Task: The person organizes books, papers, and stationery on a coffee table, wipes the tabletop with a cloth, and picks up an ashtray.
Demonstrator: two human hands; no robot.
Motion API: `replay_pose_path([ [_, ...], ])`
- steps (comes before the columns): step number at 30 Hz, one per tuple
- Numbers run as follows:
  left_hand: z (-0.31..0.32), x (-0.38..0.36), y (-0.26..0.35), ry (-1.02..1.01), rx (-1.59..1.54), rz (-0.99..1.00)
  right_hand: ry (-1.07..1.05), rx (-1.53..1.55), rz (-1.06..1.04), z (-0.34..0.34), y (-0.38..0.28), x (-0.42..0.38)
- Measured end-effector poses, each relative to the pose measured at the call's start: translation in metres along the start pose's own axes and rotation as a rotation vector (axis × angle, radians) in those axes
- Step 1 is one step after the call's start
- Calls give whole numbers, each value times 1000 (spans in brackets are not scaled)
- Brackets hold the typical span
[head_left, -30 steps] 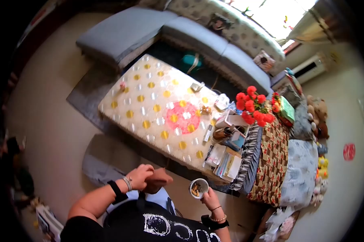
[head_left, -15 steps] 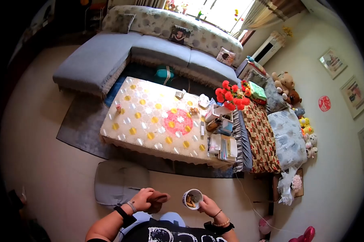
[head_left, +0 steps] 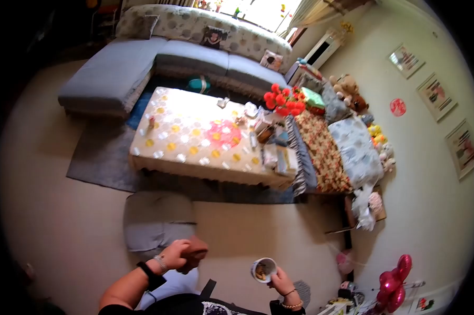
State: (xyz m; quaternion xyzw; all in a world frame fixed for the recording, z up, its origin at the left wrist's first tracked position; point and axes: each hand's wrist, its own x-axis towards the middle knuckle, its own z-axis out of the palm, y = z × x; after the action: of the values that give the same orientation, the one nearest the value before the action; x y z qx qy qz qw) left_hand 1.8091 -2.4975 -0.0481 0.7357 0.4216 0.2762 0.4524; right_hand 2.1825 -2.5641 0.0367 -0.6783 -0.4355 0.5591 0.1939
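My left hand point(head_left: 175, 255) is closed around a bunched brown cloth point(head_left: 196, 249), low and left of centre. To the right, my right hand point(head_left: 283, 282) grips a white cup point(head_left: 270, 266) with dark marks on its outside. The cup is tilted toward me, and several small yellowish-brown pieces show inside; they look like cigarette butts, though they are too small to be sure. Both hands are held in front of my body, with a gap between cloth and cup. Beyond my left hand stands a grey ottoman point(head_left: 158, 220).
Ahead is a long table point(head_left: 184, 157) under a dotted cloth, with boxes, papers and red flowers point(head_left: 285, 100) at its right end. A grey sofa point(head_left: 105, 68) runs behind it. Pink balloons point(head_left: 392, 286) are at lower right, near a flower stand point(head_left: 376, 202).
My view has turned rightward and the room has shifted up and left in it. More of the right wall and the balloons show. Both hands still hold the cloth and cup.
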Motion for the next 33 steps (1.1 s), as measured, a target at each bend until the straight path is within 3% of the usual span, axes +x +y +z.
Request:
replay_pose_path([
  [5, -13, -63, 33, -39, -12, 5, 40, 49, 214, 56, 59, -76],
  [9, -35, -108, 19, -82, -6, 44, -5, 24, 180, 103, 68, -106],
  [11, -59, -119, 14, -253, -22, 45, 68, -11, 133, 134, 72, -112],
  [14, -96, -143, 12, -350, -144, 41, 95, 102, 94, 194, 53, -126],
  [17, -132, -183, -15, -296, -467, -13, 117, 169, 115, 266, 31, -138],
  [21, -213, -238, -44, -367, -439, 22, 98, 179, 75, 364, -1, -144],
  [22, -235, -252, -43, -463, -656, -76, 110, 165, 100, 388, -17, -150],
  [25, -285, -286, -27, -450, -759, -267, 90, 159, 68, 452, -58, -170],
  [27, -299, -298, -44, -526, -899, -168, 87, 130, 71, 482, -77, -186],
  [28, -300, -305, -55, -525, -895, -245, 28, 75, 72, 494, -80, -198],
  [29, -300, -307, -67, -552, -754, -129, 62, 76, 80, 506, -78, -209],
  [33, -313, -343, -64, -479, -768, -213, 40, 66, 92, 552, -73, -238],
])
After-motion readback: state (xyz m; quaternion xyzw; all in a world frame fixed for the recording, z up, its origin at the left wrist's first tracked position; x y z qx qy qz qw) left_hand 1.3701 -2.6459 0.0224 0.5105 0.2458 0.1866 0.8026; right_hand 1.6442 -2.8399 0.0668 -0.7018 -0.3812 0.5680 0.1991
